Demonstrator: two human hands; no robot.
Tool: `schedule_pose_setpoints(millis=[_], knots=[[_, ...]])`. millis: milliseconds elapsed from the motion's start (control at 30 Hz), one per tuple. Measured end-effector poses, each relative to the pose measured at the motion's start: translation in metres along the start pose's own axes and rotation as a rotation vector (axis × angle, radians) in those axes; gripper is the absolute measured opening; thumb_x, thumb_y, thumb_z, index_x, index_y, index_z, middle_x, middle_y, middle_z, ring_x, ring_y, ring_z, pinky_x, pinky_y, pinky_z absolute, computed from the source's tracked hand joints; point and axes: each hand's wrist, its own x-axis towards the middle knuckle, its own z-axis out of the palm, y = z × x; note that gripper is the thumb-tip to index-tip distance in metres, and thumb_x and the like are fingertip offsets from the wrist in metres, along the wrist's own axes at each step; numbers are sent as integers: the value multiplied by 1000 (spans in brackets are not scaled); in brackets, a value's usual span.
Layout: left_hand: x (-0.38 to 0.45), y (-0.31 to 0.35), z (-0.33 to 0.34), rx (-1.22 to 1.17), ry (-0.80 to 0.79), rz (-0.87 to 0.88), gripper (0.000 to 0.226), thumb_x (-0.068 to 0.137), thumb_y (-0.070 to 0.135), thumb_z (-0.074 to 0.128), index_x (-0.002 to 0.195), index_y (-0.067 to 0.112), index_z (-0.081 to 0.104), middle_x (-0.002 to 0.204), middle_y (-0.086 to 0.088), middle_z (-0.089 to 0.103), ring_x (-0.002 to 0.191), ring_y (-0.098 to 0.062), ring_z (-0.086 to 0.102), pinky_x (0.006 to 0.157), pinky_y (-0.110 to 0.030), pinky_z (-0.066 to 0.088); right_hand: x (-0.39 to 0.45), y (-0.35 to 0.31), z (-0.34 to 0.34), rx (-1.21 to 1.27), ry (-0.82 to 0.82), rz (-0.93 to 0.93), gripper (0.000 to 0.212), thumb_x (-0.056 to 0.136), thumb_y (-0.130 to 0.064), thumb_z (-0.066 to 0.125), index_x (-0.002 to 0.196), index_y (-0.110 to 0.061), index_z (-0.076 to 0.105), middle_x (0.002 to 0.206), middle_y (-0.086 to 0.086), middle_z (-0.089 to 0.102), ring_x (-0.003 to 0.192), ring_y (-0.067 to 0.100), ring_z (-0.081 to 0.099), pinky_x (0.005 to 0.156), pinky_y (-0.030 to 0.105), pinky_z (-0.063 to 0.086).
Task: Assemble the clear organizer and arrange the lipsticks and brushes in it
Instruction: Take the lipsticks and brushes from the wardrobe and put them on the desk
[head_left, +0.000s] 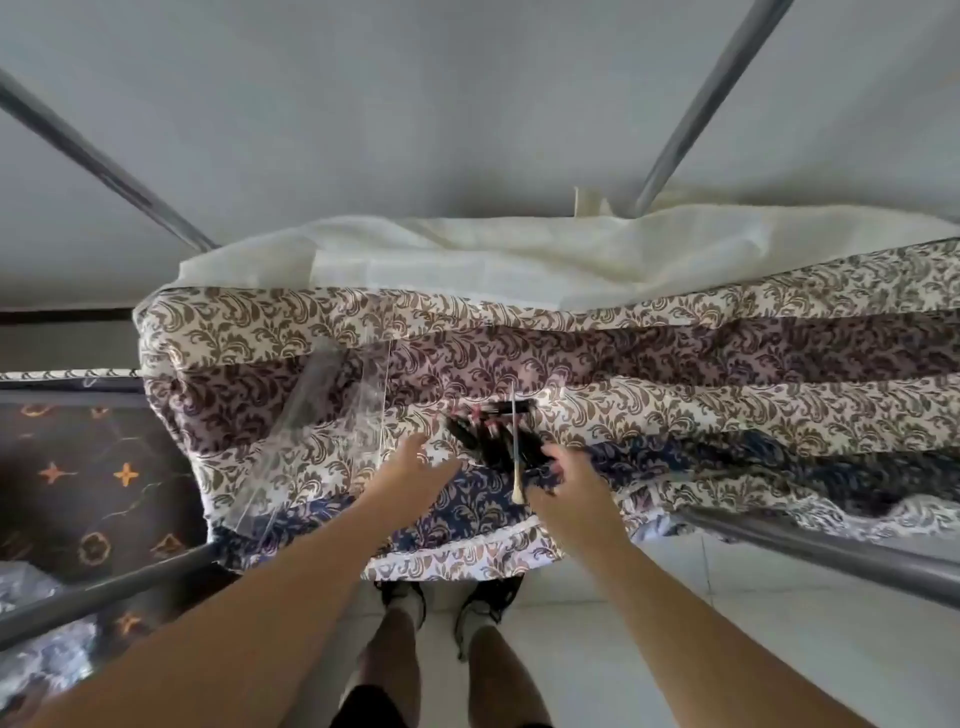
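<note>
Head view: left hand (415, 467) open, right hand (558, 475) curled — grip unclear; gather lipsticks (493, 434) gently, sparing clear organizer (337, 410).

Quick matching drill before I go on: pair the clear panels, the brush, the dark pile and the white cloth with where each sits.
1. clear panels
2. long brush
3. dark pile of lipsticks and brushes
4. white cloth

A. between the two hands
B. far edge of the bed
C. left of the left hand
D. lying across the pile

Pairs: 1-C, 2-D, 3-A, 4-B
</note>
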Motion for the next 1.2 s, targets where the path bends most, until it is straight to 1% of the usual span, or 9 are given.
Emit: schedule_pose_setpoints(millis=[100,167,233,367,500,633,767,1000,1200], knots=[[38,9,16,-25,53,-5,87,86,62,65,154,32,20,120,-7,63,68,-16,62,59,-36,61,46,2,15,-236,38,-124,75,87,-40,63,152,-30,27,142,0,38,125,20,46,90,38,51],[60,17,27,44,151,-5,94,78,70,67,151,35,18,143,-10,44,76,-16,56,54,-30,51,73,1,25,-334,51,-136,86,84,-37,65,155,-32,17,146,4,31,128,29,41,87,41,52],[75,24,37,83,245,47,94,72,70,70,143,34,21,138,-10,41,75,-14,45,54,-24,39,87,4,36,-420,95,-174,87,82,-34,66,153,-32,16,136,7,35,115,30,47,73,36,49],[89,29,48,147,286,171,77,77,50,75,132,25,27,129,-11,42,86,-25,53,71,-35,45,102,10,44,-495,164,-222,75,81,-23,67,144,-29,26,121,10,47,93,29,57,60,33,43],[92,23,51,193,311,248,71,88,34,71,139,28,22,130,-12,45,102,-31,61,78,-36,51,104,7,52,-614,188,-258,50,90,-42,65,128,-20,39,115,13,55,80,31,63,55,34,45],[98,21,50,213,332,295,57,90,30,68,126,31,24,121,-10,50,88,-31,63,66,-36,46,112,-3,60,-623,244,-265,39,91,-38,60,117,-13,47,93,10,62,61,29,63,49,29,36],[103,24,45,238,382,354,53,87,31,65,123,31,27,103,-2,52,71,-24,52,58,-34,42,124,-8,65,-629,241,-257,31,91,-27,58,117,-12,48,87,9,64,63,29,65,50,30,36],[106,30,38,-230,201,337,45,92,19,65,127,36,43,96,17,61,80,1,60,46,-6,43,131,-9,59,-335,34,-181,20,82,-27,57,101,-23,54,76,-1,63,66,22,62,55,33,49],[98,35,29,-389,40,284,41,94,13,53,121,44,55,103,-3,67,65,-15,67,46,-23,49,129,-16,48,45,-174,-34,4,72,-22,60,74,-25,60,67,-4,68,59,17,62,52,28,45]])
